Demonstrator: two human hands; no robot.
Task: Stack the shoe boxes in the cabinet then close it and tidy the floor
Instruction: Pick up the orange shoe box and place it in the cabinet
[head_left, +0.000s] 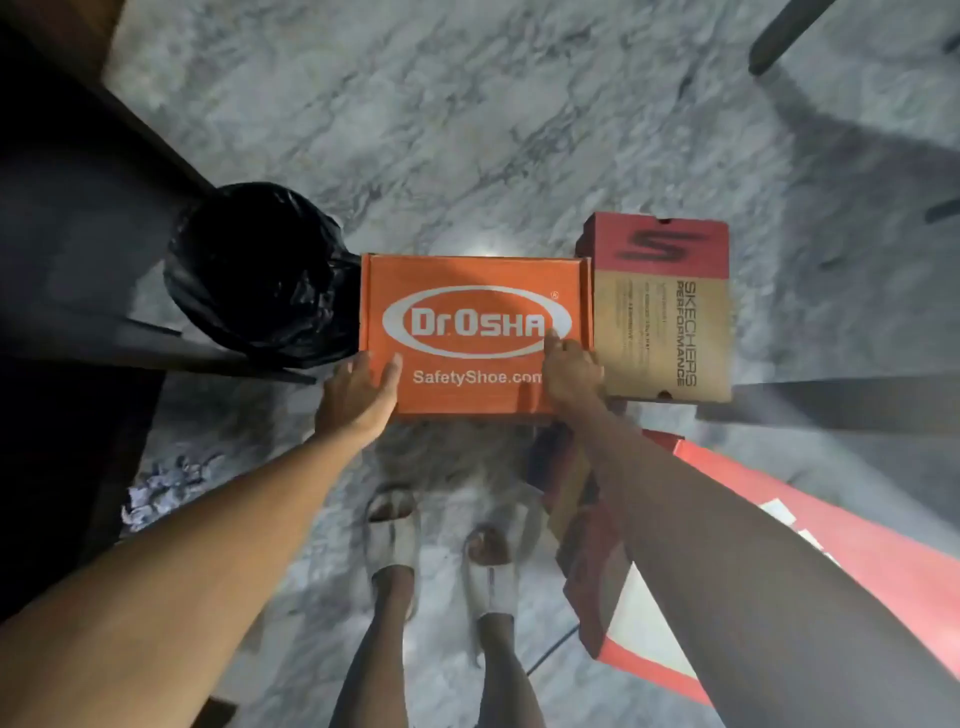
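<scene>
An orange Dr.Osha shoe box (475, 291) is in the middle of the view, over the marble floor. My left hand (358, 397) grips its near left corner, thumb on the lid. My right hand (569, 371) holds its near right corner, fingers on the lid. Touching the orange box on its right is a red and brown Skechers shoe box (662, 312). More red boxes (857, 545) lie partly under my right arm at the lower right. The dark cabinet (67, 260) fills the left side; its inside is too dark to read.
A black plastic bag (260, 270) sits left of the orange box, against the cabinet. Crumpled paper (161, 491) lies on the floor at the lower left. My feet in white slides (441, 551) stand below the box. A dark chair leg (789, 31) shows at the top right.
</scene>
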